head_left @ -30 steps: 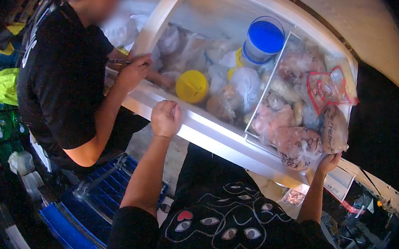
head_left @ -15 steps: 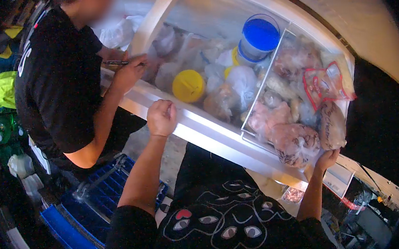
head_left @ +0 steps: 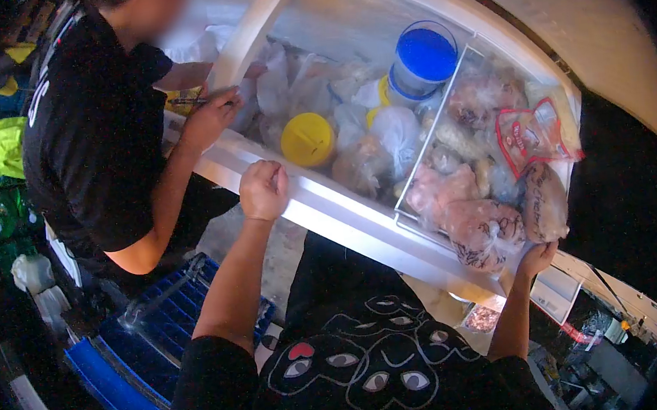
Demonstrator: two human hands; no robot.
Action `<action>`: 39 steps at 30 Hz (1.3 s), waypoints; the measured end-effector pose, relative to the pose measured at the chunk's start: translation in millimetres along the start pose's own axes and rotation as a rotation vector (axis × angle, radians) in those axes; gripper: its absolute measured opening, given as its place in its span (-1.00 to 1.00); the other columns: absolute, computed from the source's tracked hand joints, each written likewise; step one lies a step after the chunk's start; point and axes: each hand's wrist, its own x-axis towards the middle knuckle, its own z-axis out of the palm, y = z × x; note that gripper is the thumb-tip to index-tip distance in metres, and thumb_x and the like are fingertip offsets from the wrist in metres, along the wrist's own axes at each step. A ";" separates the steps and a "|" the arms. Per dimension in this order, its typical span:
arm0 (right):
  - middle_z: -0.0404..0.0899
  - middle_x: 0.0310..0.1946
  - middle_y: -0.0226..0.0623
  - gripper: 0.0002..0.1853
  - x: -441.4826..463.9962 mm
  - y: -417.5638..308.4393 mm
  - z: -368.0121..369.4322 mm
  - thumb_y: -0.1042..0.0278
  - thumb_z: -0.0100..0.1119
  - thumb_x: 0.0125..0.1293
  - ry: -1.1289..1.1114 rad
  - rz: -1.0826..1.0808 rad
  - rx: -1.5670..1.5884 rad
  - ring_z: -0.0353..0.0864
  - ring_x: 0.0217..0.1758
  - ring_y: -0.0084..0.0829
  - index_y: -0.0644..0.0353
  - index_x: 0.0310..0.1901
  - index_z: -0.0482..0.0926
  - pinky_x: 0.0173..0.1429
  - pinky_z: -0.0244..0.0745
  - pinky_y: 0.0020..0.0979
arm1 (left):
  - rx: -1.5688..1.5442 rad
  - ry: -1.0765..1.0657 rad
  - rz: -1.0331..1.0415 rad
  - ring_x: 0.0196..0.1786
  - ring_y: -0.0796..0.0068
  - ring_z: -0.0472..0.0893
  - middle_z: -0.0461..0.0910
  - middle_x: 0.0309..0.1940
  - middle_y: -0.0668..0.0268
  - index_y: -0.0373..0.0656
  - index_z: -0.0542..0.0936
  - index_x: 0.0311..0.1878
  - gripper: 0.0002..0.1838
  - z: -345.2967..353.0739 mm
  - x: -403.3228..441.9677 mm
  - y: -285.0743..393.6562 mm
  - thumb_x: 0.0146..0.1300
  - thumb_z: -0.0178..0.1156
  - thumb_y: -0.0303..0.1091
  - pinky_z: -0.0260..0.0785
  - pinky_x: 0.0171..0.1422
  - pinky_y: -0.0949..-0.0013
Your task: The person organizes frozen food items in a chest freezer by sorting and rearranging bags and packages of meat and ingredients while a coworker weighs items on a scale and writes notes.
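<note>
My left hand (head_left: 263, 191) rests closed on the front rim (head_left: 346, 223) of a white chest freezer. Its fingers are curled inward, and what lies inside them, if anything, is hidden. At the freezer's right front corner, my right hand (head_left: 536, 259) closes around the lower end of a long clear plastic bag of frozen food (head_left: 545, 205) with dark handwriting on it. Some of those fingers are hidden. Beside it lies another handwritten bag of pinkish frozen food (head_left: 485, 230). A red-edged printed packet (head_left: 533, 136) sits just behind.
Another person (head_left: 96, 139) stands at the left with a pen (head_left: 188, 101) in one hand. In the freezer are a blue-lidded tub (head_left: 426, 54), a yellow lid (head_left: 307, 140), several bags and a wire divider (head_left: 437, 129). A blue crate (head_left: 174, 320) stands below.
The other person's far forearm now reaches over the freezer, and a yellow item shows near their pen. My hands keep their places; the whole view has shifted slightly.
</note>
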 end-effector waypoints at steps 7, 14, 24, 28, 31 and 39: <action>0.51 0.04 0.01 -0.56 0.4 3.2 0.1 0.46 -0.17 0.22 -0.003 0.019 -0.001 0.48 0.08 -0.18 0.38 0.13 0.42 0.22 0.28 -0.35 | -0.029 0.033 0.018 -0.38 0.08 0.53 0.53 -0.51 0.16 -0.19 0.55 -0.46 -0.95 1.5 -1.3 -1.8 0.02 0.22 -0.45 0.37 -0.29 0.13; 0.50 0.05 0.03 -0.55 1.4 6.3 1.8 0.45 -0.17 0.22 0.004 0.040 0.041 0.47 0.10 -0.16 0.38 0.14 0.42 0.23 0.27 -0.33 | -0.028 0.005 -0.002 -0.37 0.08 0.53 0.53 -0.51 0.16 -0.19 0.55 -0.46 -0.95 0.3 -0.1 -0.6 0.02 0.21 -0.45 0.37 -0.28 0.13; 0.50 0.04 0.04 -0.56 0.7 -10.5 0.7 0.44 -0.17 0.21 0.007 0.049 0.060 0.48 0.09 -0.14 0.39 0.12 0.43 0.21 0.28 -0.33 | -0.039 0.019 -0.002 -0.40 0.08 0.53 0.52 -0.53 0.16 -0.20 0.56 -0.46 -0.96 1.4 0.2 -0.3 0.01 0.22 -0.47 0.37 -0.31 0.15; 0.51 0.03 0.03 -0.55 3.0 -14.7 -1.4 0.44 -0.17 0.21 -0.037 0.056 0.092 0.48 0.07 -0.13 0.39 0.13 0.42 0.20 0.29 -0.33 | -0.032 0.002 -0.020 -0.39 0.09 0.53 0.53 -0.52 0.16 -0.20 0.57 -0.46 -0.96 0.9 -0.2 0.0 0.01 0.23 -0.47 0.37 -0.31 0.17; 0.51 0.03 0.03 -0.54 3.4 -14.9 -2.1 0.43 -0.17 0.20 -0.043 0.029 0.098 0.48 0.07 -0.12 0.39 0.14 0.41 0.20 0.28 -0.33 | -0.023 -0.004 -0.025 -0.39 0.09 0.53 0.54 -0.51 0.15 -0.20 0.57 -0.46 -0.96 1.3 -0.2 -0.7 0.01 0.24 -0.47 0.38 -0.31 0.18; 0.43 0.12 0.11 -0.52 2.0 -9.6 -3.2 0.34 -0.13 0.26 -0.057 0.062 0.068 0.39 0.20 -0.05 0.46 0.15 0.36 0.31 0.18 -0.26 | -0.014 0.029 0.007 -0.41 0.11 0.54 0.53 -0.53 0.16 -0.20 0.56 -0.47 -0.96 1.9 0.1 -0.5 0.00 0.23 -0.48 0.38 -0.32 0.18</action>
